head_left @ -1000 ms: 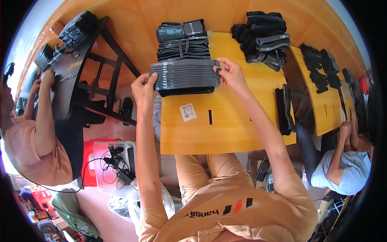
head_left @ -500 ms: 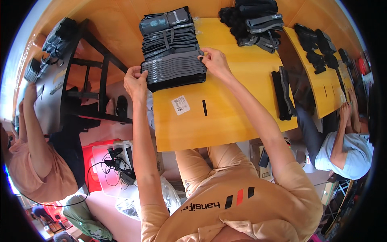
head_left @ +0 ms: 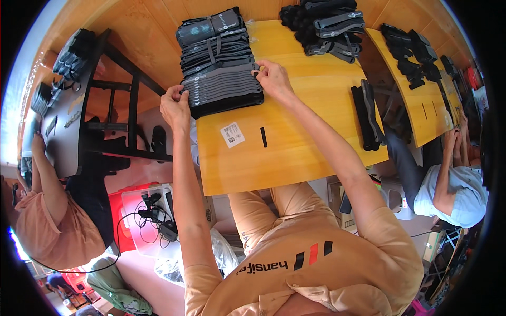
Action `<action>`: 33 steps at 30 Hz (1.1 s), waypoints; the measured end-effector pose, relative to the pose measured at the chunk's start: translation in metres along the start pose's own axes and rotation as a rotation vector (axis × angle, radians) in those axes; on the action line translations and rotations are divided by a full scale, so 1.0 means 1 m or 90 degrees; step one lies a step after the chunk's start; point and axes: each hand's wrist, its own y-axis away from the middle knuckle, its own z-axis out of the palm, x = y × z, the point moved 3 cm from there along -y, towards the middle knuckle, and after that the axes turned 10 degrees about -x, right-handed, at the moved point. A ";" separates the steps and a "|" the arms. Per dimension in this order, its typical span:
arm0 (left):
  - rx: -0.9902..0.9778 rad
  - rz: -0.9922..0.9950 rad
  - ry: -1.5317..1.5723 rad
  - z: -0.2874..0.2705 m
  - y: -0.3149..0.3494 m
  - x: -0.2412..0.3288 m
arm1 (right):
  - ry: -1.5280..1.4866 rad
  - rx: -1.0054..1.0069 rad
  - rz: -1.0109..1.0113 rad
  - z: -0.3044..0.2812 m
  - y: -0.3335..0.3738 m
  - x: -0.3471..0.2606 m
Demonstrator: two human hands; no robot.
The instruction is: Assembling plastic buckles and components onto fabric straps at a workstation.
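Our left hand [head_left: 176, 107] is nearly closed, thumb and fingers pinching the left end of a neat gray bundle [head_left: 224, 84] of layered strips; our right hand [head_left: 274, 83] pinches its upper right corner, thumb and fingertips drawn together. Between our hands, the bundle lies at the left part of the yellow surface [head_left: 300, 142], over black pieces [head_left: 226, 107] showing along its near edge. Just beyond it we see strapped dark bundles [head_left: 213, 50], and nearer us a white label [head_left: 232, 135] beside a short black strip [head_left: 263, 137].
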 end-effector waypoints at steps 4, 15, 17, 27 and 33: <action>0.031 0.056 0.008 0.005 0.001 -0.001 | -0.024 0.015 -0.007 -0.007 0.005 -0.001; 0.128 0.139 0.114 -0.038 0.047 0.023 | 0.176 0.163 -0.066 -0.123 0.130 0.030; 0.100 0.146 0.163 -0.040 0.067 0.025 | 0.317 0.240 -0.038 -0.183 0.160 0.051; -0.311 0.019 0.463 0.054 0.217 0.091 | 0.292 -0.038 0.344 -0.227 0.187 0.145; -0.583 -0.023 0.525 0.138 0.275 0.134 | -0.126 -0.009 0.294 -0.230 0.200 0.159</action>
